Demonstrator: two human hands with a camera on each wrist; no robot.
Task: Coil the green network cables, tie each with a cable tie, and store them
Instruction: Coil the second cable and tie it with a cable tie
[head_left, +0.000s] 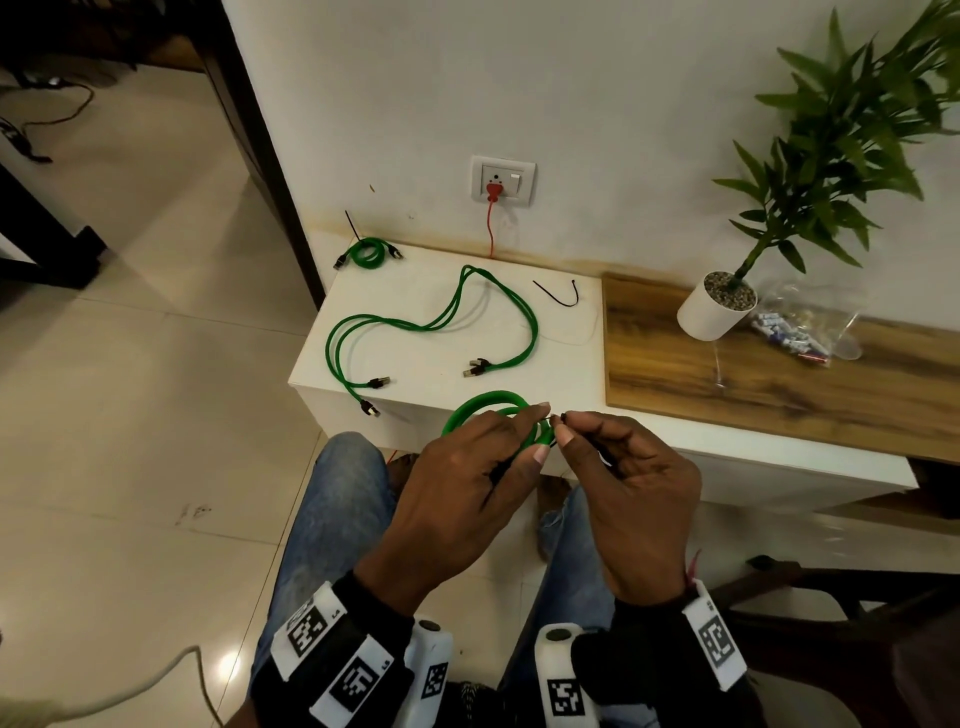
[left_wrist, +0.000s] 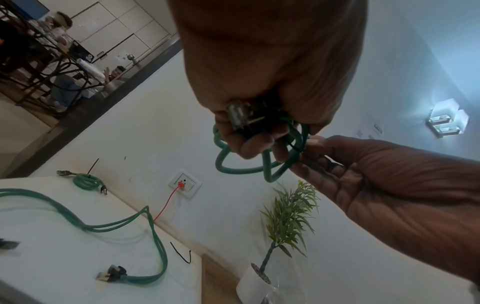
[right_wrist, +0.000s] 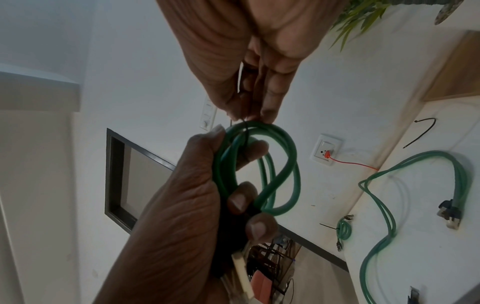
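Observation:
My left hand (head_left: 483, 457) grips a coiled green network cable (head_left: 485, 402) in front of the white table's near edge; the coil (right_wrist: 272, 164) and its plugs (left_wrist: 240, 116) show in the wrist views. My right hand (head_left: 597, 447) pinches a thin black cable tie (right_wrist: 245, 128) wrapped over the coil's top. Two uncoiled green cables (head_left: 441, 322) lie together on the white table (head_left: 566, 364). A small coiled cable (head_left: 367, 253) with a tie sits at the far left corner. A spare black cable tie (head_left: 558, 295) lies near the wooden top.
A potted plant (head_left: 717, 306) and a clear plastic bag (head_left: 800, 327) stand on the wooden surface (head_left: 753, 379) at right. A red cord (head_left: 491, 223) hangs from the wall socket (head_left: 503, 180). My knees in jeans (head_left: 332, 499) are below the table edge. Tiled floor lies to the left.

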